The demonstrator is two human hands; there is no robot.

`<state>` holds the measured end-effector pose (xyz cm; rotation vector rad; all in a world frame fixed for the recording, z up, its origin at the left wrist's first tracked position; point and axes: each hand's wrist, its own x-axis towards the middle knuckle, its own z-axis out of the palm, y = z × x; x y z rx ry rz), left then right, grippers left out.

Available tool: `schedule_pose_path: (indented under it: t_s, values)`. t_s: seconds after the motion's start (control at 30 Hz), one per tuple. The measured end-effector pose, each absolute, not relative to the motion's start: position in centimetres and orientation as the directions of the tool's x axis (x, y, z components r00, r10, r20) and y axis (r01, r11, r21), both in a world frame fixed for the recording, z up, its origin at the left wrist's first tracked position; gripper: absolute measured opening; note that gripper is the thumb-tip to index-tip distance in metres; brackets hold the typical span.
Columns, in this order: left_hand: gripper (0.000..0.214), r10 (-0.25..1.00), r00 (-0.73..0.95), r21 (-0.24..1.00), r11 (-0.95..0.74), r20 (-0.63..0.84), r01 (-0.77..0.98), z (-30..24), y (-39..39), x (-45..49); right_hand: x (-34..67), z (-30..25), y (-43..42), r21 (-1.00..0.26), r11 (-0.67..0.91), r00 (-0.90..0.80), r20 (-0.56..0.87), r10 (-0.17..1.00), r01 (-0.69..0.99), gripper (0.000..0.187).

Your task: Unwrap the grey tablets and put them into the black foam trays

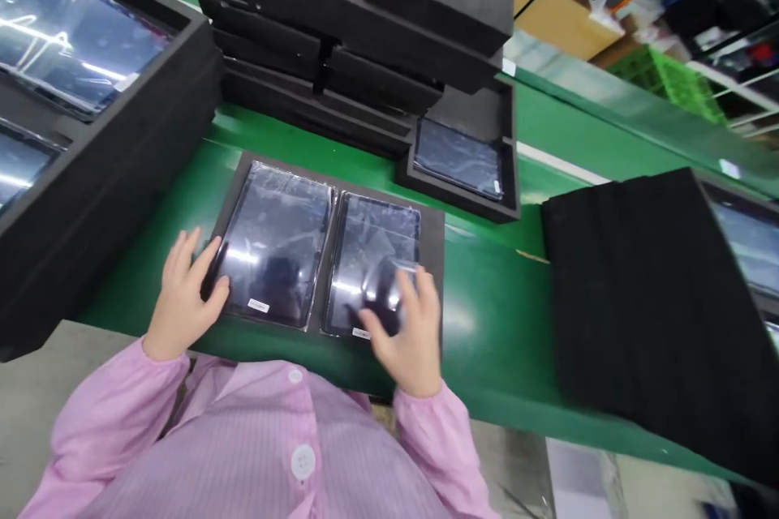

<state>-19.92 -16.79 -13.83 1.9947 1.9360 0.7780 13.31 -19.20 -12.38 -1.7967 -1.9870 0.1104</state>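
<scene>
Two dark glossy tablets wrapped in clear film lie side by side on a flat black foam pad [433, 235] on the green belt. My left hand [182, 292] rests at the left edge of the left tablet [273, 247], fingers spread, thumb on its lower left corner. My right hand [407, 332] lies over the lower right part of the right tablet [374, 247], fingers stretched and apart, touching the film. Neither hand grips anything. Pink sleeves and a buttoned pink coat fill the bottom of the view.
A black foam tray [109, 146] with film-covered tablets stands at the left. A stack of black foam trays [365, 24] rises behind, the lowest showing one tablet [459, 158]. Flat black foam sheets [645, 292] lie at the right on the green belt [487, 316].
</scene>
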Motion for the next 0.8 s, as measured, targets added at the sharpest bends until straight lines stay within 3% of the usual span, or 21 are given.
schedule_pose_path:
  t_s: [0.07,0.13,0.27,0.5,0.7,0.8]
  values:
    - [0.054,0.977,0.06,0.45,-0.149,0.206,0.881,-13.7,-16.7,-18.3,10.3,-12.1,-19.0,-0.295,0.325,-0.29,0.155,0.944,0.899,0.065]
    - [0.056,0.978,0.128,0.377,-0.182,0.163,0.908,-13.8,-16.8,-17.1,8.5,-12.5,-19.1,-0.254,0.39,-0.391,0.05,0.919,0.885,0.062]
    - [0.062,0.986,0.128,0.308,-0.154,0.104,0.939,-13.8,-16.8,-16.4,7.8,-13.2,-19.2,-0.19,0.332,-0.335,0.02,0.942,0.924,0.058]
    - [0.062,0.99,0.114,0.314,-0.133,0.078,0.94,-13.5,-16.7,-16.4,8.0,-13.7,-18.6,-0.125,0.116,-0.109,0.062,0.992,0.985,0.053]
    - [0.098,0.949,0.304,0.501,-0.225,-0.081,0.836,-13.0,-16.9,-19.5,8.8,-11.3,-17.9,-0.11,0.104,-0.104,0.012,0.995,0.988,0.048]
    - [0.101,0.938,0.315,0.55,-0.188,-0.145,0.814,-12.9,-17.1,-20.6,9.1,-9.0,-14.8,-0.117,0.13,-0.134,-0.022,0.991,0.985,0.038]
